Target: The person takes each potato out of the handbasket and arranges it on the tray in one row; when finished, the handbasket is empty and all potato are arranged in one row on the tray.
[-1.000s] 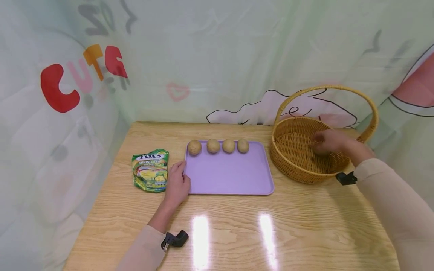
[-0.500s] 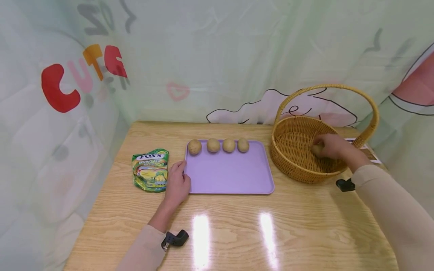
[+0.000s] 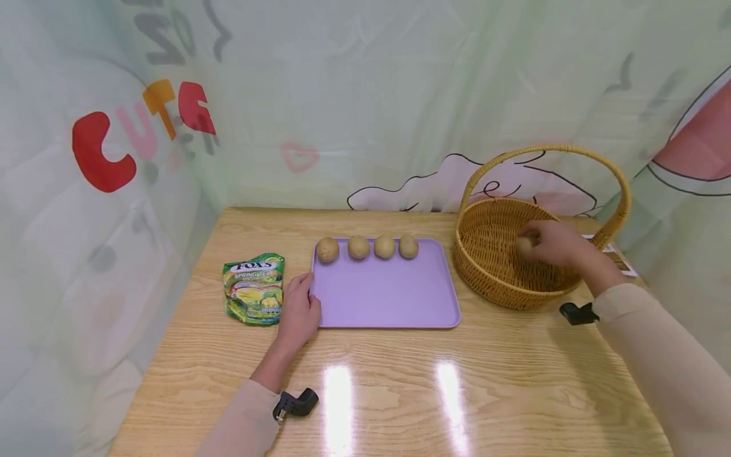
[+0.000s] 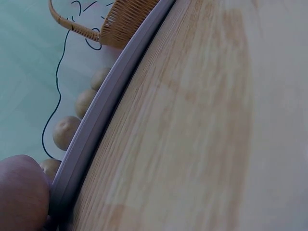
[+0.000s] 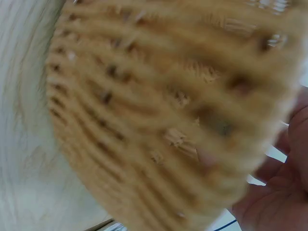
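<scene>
My left hand (image 3: 299, 308) grips the left edge of a lilac tray (image 3: 388, 292), its thumb over the rim. Along the tray's far side sit several potatoes in a row, the leftmost potato (image 3: 328, 250) in the back left corner. Inside the wicker basket (image 3: 482, 276) on the right, my right hand (image 3: 554, 242) holds another potato (image 3: 525, 247), partly covered by the fingers. The right wrist view is mostly filled by the basket's woven wall (image 5: 144, 110), with part of the right hand (image 5: 284, 178) beyond it.
A green Fox's Spring Tea candy bag (image 3: 254, 290) lies left of the tray. The basket's tall handle (image 3: 548, 150) arches over its opening. A printed sheet (image 3: 619, 257) lies behind the basket at the right. A printed curtain (image 3: 342, 95) hangs behind the wooden table (image 3: 388, 393).
My right hand closed round a potato in the basket and moved it slightly up and to the left. The left hand and the tray stayed in place.
</scene>
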A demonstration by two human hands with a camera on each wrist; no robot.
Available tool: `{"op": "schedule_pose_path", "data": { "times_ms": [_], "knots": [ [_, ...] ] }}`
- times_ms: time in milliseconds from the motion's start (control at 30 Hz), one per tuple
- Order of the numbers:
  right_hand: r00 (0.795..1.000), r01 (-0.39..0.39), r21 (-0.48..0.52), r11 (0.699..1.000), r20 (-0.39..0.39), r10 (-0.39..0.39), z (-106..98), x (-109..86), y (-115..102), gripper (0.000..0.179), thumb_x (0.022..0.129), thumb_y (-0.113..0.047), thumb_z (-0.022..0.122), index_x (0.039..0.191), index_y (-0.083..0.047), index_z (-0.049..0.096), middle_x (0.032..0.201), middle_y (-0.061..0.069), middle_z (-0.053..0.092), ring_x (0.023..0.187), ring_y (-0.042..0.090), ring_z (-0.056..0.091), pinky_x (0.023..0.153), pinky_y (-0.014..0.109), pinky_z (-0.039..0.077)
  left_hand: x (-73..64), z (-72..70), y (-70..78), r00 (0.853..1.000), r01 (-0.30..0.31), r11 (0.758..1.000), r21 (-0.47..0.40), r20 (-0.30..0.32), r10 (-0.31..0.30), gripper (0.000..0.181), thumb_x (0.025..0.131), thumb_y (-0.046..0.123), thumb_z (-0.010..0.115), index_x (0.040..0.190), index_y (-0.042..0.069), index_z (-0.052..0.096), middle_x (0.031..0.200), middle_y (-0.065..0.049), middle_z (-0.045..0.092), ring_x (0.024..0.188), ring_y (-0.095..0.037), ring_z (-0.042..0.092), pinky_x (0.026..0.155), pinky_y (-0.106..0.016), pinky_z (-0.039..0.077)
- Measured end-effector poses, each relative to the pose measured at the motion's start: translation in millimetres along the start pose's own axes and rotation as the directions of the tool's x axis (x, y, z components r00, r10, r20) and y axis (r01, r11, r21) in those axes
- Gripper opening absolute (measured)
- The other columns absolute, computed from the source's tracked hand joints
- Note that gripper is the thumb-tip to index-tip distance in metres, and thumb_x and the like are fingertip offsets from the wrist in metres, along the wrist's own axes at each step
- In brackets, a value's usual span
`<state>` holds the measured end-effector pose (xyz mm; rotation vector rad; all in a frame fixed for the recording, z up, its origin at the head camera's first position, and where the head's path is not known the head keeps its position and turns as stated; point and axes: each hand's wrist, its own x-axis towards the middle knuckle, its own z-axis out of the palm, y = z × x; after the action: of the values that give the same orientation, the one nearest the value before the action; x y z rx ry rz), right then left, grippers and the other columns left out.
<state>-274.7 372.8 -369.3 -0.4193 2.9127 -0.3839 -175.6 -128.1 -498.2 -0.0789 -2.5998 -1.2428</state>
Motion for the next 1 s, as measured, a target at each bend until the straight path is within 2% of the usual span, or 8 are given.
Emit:
{"op": "schedule_pose_path", "data": {
  "times_ms": [300, 500, 733, 833, 1000],
  "knots": [
    [0.996, 0.036, -0.031, 0.999, -0.079, -0.038, -3, -3.4, -34, 0.04, 0.085, -0.018, 0.068, 0.12, -0.001, 0.062, 0.11, 0.02, 0.065, 0.093, 0.034, 0.06, 0.077, 0.054, 0.049, -0.6, -0.8, 1.6, 1.0, -0.028, 1.0, -0.009, -0.009, 0.028, 0.046, 0.086, -0.006, 0.052, 0.132, -0.011, 0.052, 0.134, -0.023, 0.052, 0.123, -0.037, 0.045, 0.104, -0.046, 0.039],
    [0.991, 0.076, -0.04, 0.996, -0.105, -0.08, -8, -3.1, -59, 0.043, 0.083, -0.016, 0.071, 0.122, -0.002, 0.061, 0.103, 0.015, 0.065, 0.087, 0.028, 0.058, 0.075, 0.048, 0.048, -0.7, -1.5, 2.6, 1.0, 0.0, 1.0, -0.014, 0.006, 0.0, 0.046, 0.089, -0.005, 0.051, 0.134, -0.01, 0.052, 0.135, -0.021, 0.051, 0.125, -0.035, 0.044, 0.105, -0.045, 0.039],
    [0.98, 0.138, -0.009, 0.99, -0.145, -0.137, -6, 2.6, -85, 0.041, 0.082, -0.017, 0.075, 0.119, -0.005, 0.063, 0.096, 0.009, 0.064, 0.081, 0.024, 0.055, 0.07, 0.042, 0.047, -0.9, -2.6, 1.4, 1.0, -0.006, 1.0, 0.011, -0.001, 0.006, 0.046, 0.089, -0.005, 0.051, 0.134, -0.01, 0.052, 0.135, -0.021, 0.051, 0.125, -0.035, 0.044, 0.106, -0.045, 0.038],
    [0.973, 0.16, -0.002, 0.987, -0.166, -0.158, -4, 4.6, -96, 0.039, 0.081, -0.016, 0.076, 0.118, -0.006, 0.064, 0.097, 0.007, 0.064, 0.082, 0.023, 0.055, 0.071, 0.041, 0.047, -0.8, -1.5, 1.1, 1.0, -0.022, 0.999, 0.023, -0.004, 0.022, 0.046, 0.088, -0.006, 0.051, 0.134, -0.011, 0.051, 0.134, -0.023, 0.051, 0.124, -0.038, 0.045, 0.106, -0.046, 0.038],
    [0.97, 0.176, -0.004, 0.984, -0.171, -0.174, 1, 8.9, -114, 0.039, 0.081, -0.016, 0.075, 0.117, -0.006, 0.064, 0.097, 0.007, 0.063, 0.08, 0.022, 0.053, 0.069, 0.039, 0.046, 0.1, 4.3, -2.5, 0.995, -0.089, 0.993, 0.072, -0.034, 0.092, 0.048, 0.084, -0.009, 0.051, 0.131, -0.015, 0.051, 0.13, -0.027, 0.051, 0.12, -0.042, 0.045, 0.104, -0.048, 0.037]
  ]
}}
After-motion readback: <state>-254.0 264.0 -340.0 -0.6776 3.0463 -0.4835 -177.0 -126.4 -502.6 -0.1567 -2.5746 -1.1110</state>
